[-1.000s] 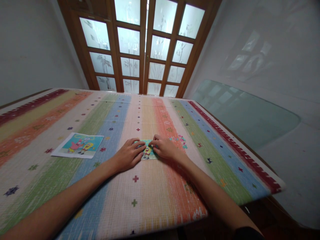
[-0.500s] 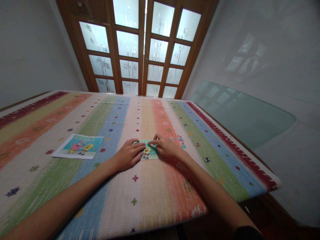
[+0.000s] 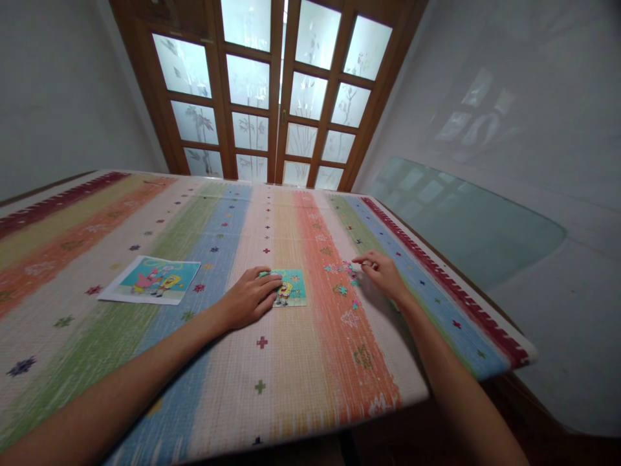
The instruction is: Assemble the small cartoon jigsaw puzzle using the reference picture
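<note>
Resting left hand (image 3: 248,298) flat, gripping nothing, on puzzle (image 3: 295,285) on table (image 3: 294,369).
Half-curling right hand (image 3: 386,274) by loose pieces (image 3: 342,290); cannot tell if holding one. Probably light, stiff; best pinched by edges.

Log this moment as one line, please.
left hand: on assembled jigsaw section | right hand: at loose jigsaw pieces | SpongeBob printout: on striped tablecloth

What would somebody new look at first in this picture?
Probably the bright glass doors, beyond the far edge of the stripy tablecloth. Then the small cartoon puzzle near the middle, partly under the left hand, with the right hand by scattered colourful pieces farther right. A cartoon picture sheet lies off to the left.
</note>
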Motion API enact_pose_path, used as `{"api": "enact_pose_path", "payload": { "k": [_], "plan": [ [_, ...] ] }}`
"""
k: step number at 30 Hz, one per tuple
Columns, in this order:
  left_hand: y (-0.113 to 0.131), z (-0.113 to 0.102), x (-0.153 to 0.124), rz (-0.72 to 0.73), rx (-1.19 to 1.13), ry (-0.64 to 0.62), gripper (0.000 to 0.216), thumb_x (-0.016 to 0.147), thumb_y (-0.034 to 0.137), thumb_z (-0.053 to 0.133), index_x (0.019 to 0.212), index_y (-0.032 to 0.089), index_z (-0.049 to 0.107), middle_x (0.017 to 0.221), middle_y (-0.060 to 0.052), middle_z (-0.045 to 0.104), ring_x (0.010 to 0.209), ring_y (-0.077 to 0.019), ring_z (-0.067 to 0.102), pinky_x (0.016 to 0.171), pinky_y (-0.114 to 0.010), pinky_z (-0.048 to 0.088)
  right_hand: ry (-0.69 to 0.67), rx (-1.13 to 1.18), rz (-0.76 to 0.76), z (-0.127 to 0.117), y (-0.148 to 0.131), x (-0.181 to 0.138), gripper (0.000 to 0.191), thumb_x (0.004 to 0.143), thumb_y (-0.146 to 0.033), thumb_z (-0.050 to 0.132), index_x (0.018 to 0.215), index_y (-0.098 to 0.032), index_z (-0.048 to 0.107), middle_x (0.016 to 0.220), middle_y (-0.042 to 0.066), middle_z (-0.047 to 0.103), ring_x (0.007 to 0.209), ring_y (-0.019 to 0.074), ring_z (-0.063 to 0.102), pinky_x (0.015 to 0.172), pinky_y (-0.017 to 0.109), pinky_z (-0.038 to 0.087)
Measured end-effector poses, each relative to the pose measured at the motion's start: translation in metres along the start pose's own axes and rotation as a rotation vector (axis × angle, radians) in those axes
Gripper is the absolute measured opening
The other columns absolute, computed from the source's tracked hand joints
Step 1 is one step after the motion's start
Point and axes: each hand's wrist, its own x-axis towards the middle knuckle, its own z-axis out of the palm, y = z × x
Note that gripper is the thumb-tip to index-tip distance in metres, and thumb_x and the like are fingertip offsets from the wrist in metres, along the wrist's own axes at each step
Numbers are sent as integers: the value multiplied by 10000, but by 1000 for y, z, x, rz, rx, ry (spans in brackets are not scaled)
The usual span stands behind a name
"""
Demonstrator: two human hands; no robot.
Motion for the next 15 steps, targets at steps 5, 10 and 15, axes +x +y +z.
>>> {"api": "enact_pose_path", "payload": {
  "k": [5, 10, 15],
  "plan": [
    [-3, 2, -1, 43, 38, 23, 337, 1030, 259, 464, 1253, 187, 707, 1289, -79, 717, 1233, -308, 539, 1056, -494, 444, 184, 46, 144, 3, 19, -9, 318, 739, -238, 485, 846, -144, 769, 836, 80, 658, 642, 154, 512, 664, 273, 446],
    [-4, 2, -2, 54, 44, 33, 337, 1033, 255, 470, 1254, 190, 715, 1280, -74, 724, 1230, -305, 542, 1047, -494, 454, -15, 95, 36, 4, 15, -17, 248, 832, -323, 623, 932, -169, 789, 896, 75, 641, 698, 156, 534, 692, 280, 462],
    [-3, 1, -2, 53, 47, 39, 337, 1036, 261, 471, 1256, 185, 715, 1278, -76, 725, 1233, -302, 548, 1049, -491, 460, -286, 124, -92, 8, 0, -23, 228, 860, -396, 764, 981, -207, 806, 1019, 102, 616, 897, 205, 598, 827, 334, 480]
  ]
}}
